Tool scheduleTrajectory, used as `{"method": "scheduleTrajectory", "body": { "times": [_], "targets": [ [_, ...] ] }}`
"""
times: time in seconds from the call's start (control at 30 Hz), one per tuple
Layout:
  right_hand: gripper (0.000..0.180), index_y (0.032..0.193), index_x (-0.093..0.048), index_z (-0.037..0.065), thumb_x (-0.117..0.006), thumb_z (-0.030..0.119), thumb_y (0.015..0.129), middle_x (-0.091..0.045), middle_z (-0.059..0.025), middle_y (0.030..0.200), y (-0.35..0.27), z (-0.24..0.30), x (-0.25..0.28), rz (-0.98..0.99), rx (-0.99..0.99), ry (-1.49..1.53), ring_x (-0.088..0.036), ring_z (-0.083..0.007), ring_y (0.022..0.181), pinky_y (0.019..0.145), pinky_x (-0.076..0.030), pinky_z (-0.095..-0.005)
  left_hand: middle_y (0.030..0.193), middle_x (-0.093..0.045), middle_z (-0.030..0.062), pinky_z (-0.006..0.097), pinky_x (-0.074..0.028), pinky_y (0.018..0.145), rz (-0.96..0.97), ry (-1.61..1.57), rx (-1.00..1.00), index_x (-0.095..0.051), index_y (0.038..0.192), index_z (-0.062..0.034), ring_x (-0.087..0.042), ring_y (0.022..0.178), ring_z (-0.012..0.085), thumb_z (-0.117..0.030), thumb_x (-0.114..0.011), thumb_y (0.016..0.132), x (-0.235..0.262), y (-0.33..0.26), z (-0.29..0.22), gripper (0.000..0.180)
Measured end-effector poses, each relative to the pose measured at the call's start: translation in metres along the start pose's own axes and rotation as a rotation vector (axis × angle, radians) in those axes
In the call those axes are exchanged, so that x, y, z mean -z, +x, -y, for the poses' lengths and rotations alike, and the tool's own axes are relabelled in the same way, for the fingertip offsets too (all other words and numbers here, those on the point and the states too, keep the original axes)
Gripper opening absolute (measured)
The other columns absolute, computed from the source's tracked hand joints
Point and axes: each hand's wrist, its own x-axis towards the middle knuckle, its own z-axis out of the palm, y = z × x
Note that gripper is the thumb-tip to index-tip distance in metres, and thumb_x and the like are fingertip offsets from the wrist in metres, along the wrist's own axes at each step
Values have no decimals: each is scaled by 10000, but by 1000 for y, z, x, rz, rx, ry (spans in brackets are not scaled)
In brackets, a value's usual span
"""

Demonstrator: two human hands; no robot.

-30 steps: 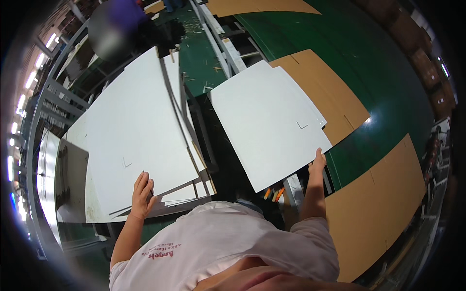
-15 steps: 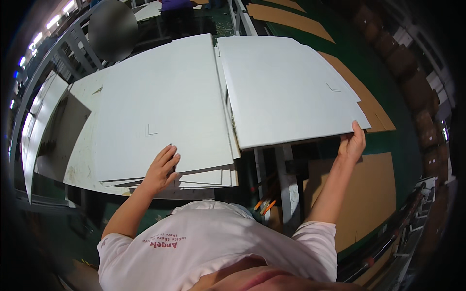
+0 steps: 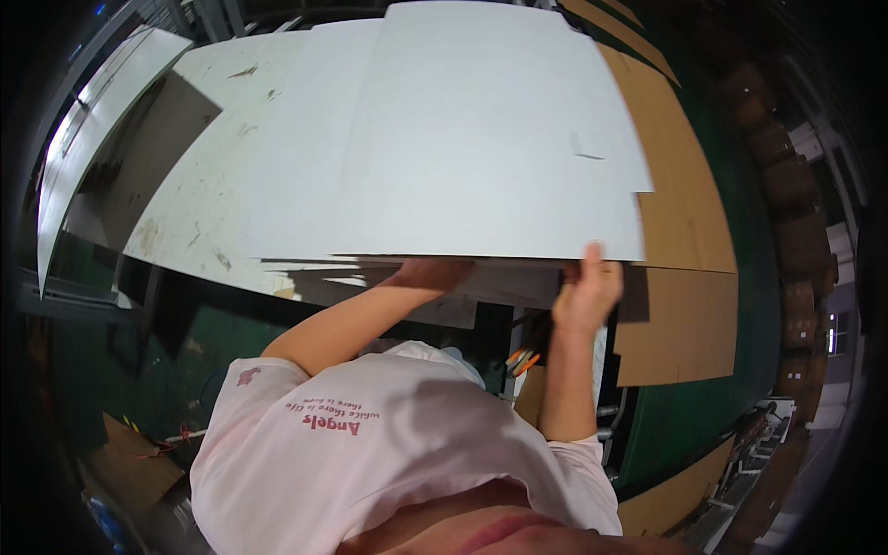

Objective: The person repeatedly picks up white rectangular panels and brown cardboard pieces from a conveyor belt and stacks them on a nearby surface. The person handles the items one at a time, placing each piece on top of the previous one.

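A large white cardboard sheet (image 3: 499, 139) spans the middle, overlapping another white sheet (image 3: 301, 166) to its left. At its near right corner my right hand (image 3: 589, 287) grips the edge, thumb on top and fingers curled beneath. My left hand (image 3: 433, 275) reaches under the near edge, left of the right hand. The sheet hides most of its fingers, so their hold does not show. Edges of further white sheets peek out below the near edge.
Brown cardboard (image 3: 689, 194) lies along the right side, with another brown piece (image 3: 680, 333) nearer. A stained pale tabletop (image 3: 199, 190) extends left, beside a leaning white panel (image 3: 69, 153). Orange-handled tools (image 3: 523, 361) sit below the near edge. Green floor (image 3: 231, 328) shows at left.
The right-hand white sheet has shifted left and now covers part of the left one, closing the gap. My left hand has gone from the left sheet's top to under the near edge.
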Motion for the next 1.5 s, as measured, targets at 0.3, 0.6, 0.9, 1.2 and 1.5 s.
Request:
{"method": "scheduleTrajectory", "body": {
  "times": [0.3, 0.6, 0.9, 1.2, 1.5],
  "targets": [
    [268, 938, -618, -50, -584, 214, 960, -616, -81, 816, -101, -65, -57, 482, -584, 44, -592, -132, 681, 620, -515, -269, 925, -654, 87, 363, -510, 702, 120, -332, -347, -636, 973, -61, -630, 811, 276, -72, -589, 840, 63, -121, 24, 142],
    [239, 1045, -631, -34, -571, 171, 938, -670, -108, 814, -85, -93, -34, 1026, -588, -237, -634, -132, 693, 679, -524, -244, 1344, -497, 129, 488, -352, 1068, -40, 26, -286, -635, 1084, -82, -405, 1300, 338, -194, -713, 780, 68, -35, -8, 334],
    [361, 1176, -564, -19, -579, 258, 945, -671, -137, 990, 124, -36, 170, 89, -510, 17, -670, -231, 757, 662, -547, -307, 1220, -558, 94, 510, -416, 1025, -184, 222, -329, -569, 916, -113, -528, 1186, 338, -104, -724, 657, 39, -26, -10, 302],
    [481, 1104, -571, -58, -579, -86, 625, -558, -254, 1260, 45, -6, 6, 900, 886, -601, -518, -402, 1215, 1059, -387, -468, 1181, -587, 88, 506, -417, 1030, -189, 117, -233, -595, 852, -110, -537, 1188, 326, -53, -724, 648, 37, -30, -13, 247],
    [403, 1043, -576, -74, -629, -83, 644, -562, -240, 1226, 31, -69, -10, 1142, 1074, -863, -516, -421, 1180, 1054, -390, -505, 1184, -594, 97, 482, -402, 1043, -239, 43, -200, -597, 911, -98, -547, 1165, 315, -157, -783, 651, 29, -25, -10, 324]
  ]
}}
